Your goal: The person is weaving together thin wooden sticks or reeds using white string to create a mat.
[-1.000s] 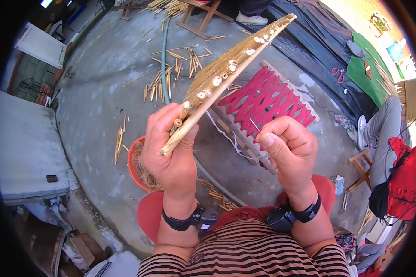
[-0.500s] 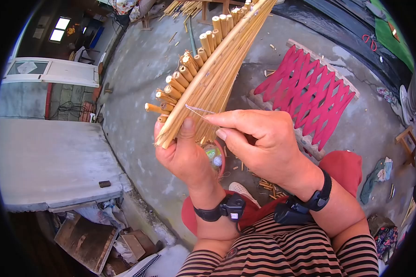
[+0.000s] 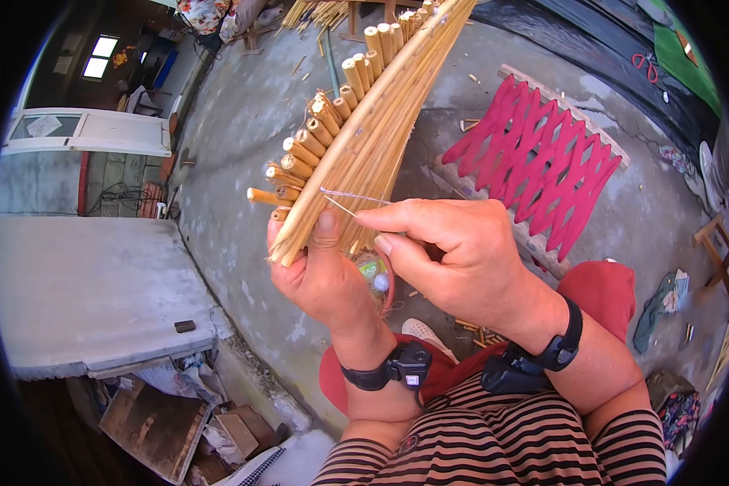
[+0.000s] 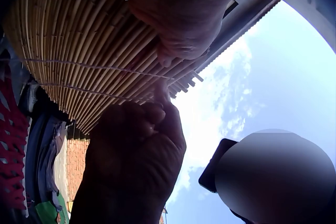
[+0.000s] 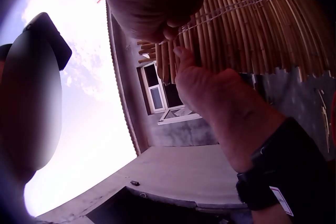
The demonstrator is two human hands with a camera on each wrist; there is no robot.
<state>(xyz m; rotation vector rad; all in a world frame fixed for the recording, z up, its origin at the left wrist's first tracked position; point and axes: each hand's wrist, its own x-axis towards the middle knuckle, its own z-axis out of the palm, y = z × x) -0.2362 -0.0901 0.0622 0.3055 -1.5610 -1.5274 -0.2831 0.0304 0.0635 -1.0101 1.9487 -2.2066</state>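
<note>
A fan-like mat of straw-coloured stalks (image 3: 370, 134) slants across the head view, its cut stalk ends sticking out along the upper left edge. At its lower end the left hand (image 3: 324, 271) grips it, thumb on the near face. The right hand (image 3: 470, 255) pinches a thin needle (image 3: 340, 206) between thumb and forefinger, pointing at the outer stalk, with pale thread beside it. In the left wrist view, two rows of thread cross the stalks (image 4: 100, 35); the right wrist view shows a thread row (image 5: 231, 8) too.
A frame laced with magenta bands (image 3: 543, 162) stands on the concrete floor to the right. Below the hands is a red basket (image 3: 390, 285) with thread in it. A pale slab (image 3: 97, 283) is at the left, and red scissors (image 3: 646, 68) lie at the upper right.
The mat has turned from nearly edge-on to show its face. The right hand has come left from beside the laced frame, bringing the needle to the stalks; little differs in the last half second.
</note>
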